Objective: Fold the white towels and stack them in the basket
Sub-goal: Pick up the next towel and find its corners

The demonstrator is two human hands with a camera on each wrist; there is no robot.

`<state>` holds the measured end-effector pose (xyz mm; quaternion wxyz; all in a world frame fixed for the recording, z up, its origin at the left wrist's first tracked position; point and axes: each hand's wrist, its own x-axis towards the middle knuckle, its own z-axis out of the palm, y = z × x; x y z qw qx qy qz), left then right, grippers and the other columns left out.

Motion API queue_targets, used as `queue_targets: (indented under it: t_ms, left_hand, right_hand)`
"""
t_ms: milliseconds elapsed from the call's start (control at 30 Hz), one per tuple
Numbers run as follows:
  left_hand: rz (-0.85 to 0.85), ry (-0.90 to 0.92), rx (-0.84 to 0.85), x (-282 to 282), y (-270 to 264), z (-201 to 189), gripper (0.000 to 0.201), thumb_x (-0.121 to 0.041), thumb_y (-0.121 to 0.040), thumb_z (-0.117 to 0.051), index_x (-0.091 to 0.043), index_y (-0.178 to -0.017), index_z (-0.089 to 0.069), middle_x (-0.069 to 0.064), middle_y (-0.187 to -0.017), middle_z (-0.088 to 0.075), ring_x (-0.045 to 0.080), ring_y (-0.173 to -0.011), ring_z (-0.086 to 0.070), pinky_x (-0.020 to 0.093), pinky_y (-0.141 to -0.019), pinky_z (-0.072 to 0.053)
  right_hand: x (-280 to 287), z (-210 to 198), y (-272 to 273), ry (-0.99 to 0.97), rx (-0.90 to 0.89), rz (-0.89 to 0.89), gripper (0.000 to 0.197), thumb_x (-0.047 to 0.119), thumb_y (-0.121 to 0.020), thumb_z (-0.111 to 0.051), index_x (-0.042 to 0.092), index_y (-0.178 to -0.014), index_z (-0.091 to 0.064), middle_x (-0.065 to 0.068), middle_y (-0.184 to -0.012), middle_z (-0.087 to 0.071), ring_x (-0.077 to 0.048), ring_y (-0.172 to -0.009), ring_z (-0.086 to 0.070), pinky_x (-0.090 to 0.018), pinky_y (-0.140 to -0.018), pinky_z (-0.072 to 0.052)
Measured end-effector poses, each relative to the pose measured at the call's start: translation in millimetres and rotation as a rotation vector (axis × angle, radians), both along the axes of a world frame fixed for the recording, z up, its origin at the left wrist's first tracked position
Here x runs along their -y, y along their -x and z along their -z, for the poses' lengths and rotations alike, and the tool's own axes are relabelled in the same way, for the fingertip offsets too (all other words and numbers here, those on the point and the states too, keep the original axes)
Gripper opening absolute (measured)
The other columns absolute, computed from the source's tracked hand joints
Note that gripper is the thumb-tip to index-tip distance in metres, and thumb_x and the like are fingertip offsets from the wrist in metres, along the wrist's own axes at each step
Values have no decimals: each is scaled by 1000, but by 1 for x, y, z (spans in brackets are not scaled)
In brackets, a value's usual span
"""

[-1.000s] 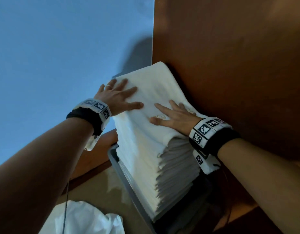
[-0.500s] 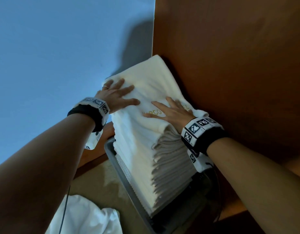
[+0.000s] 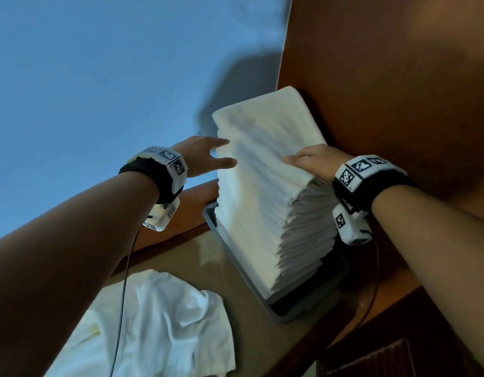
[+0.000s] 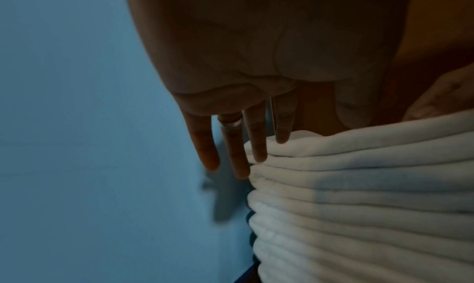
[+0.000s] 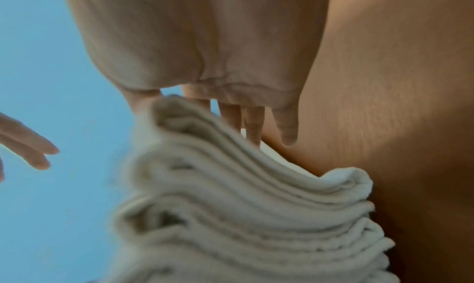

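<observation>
Blue wall (image 3: 99, 77) | L grip (image 3: 205, 156) flat, ring wrist-cam only | R grip (image 3: 314, 161) flat, prob. atop towel stack (image 3: 262, 200)

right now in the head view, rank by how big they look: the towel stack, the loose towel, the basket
1. stack of folded towels
2. loose towel, close behind and nearer the camera, so unsure
3. basket, mostly hidden under the stack

Blue wall (image 3: 85, 85) at the left, with a dark shadow (image 3: 246, 85) near its edge. Brown wooden panel (image 3: 393, 85) at the right, meeting the blue wall. Beige desk (image 3: 186, 254) below, bordered by a brown wooden edge (image 3: 192, 210). Thin black cable (image 3: 124, 289) hanging across the desk.
</observation>
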<state>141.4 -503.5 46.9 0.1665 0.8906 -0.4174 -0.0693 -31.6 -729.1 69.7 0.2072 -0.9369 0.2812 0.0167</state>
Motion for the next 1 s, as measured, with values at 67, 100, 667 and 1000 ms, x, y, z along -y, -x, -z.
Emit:
queue_targets:
  t_ms: [67,100,667,1000]
  left_hand:
    - [-41,-2,-24,-38,13,-5,68,-59,-93,-58,-27,-151,-44,-1,-152,-48,22,-139,-45,39,-114,-32]
    - [-54,-10,-28,-57,20,-5,64,-57,-93,-59,-24,-148,-48,0,-147,-54,22,-135,-49,37,-111,-34]
    - [-333,-357,-298,-380,76,166,40,-50,-92,-66,-20,-119,-69,2,-114,-70,23,-100,-64,34,-89,-51]
    - [-364,-365,-306,-387,65,256,41,-42,-100,-53,-25,-137,-57,-2,-136,-60,22,-124,-56,39,-98,-50]
  right_hand:
    - [-26,0,9,99,78,24,53,62,-90,-55,16,-112,-68,-10,-123,-66,-30,-111,-59,-37,-98,-46]
    - [-41,4,14,147,103,35,48,57,-91,-56,16,-112,-68,-11,-123,-65,-32,-110,-59,-35,-94,-46]
    - [-331,201,20,89,-42,-251,22,24,-88,-55,5,-85,-67,-12,-84,-65,-33,-77,-60,-31,-63,-46]
    - [-398,290,-46,92,-293,-550,30,41,-98,-43,15,-91,-55,-11,-104,-63,-32,-96,-62,-38,-77,-48]
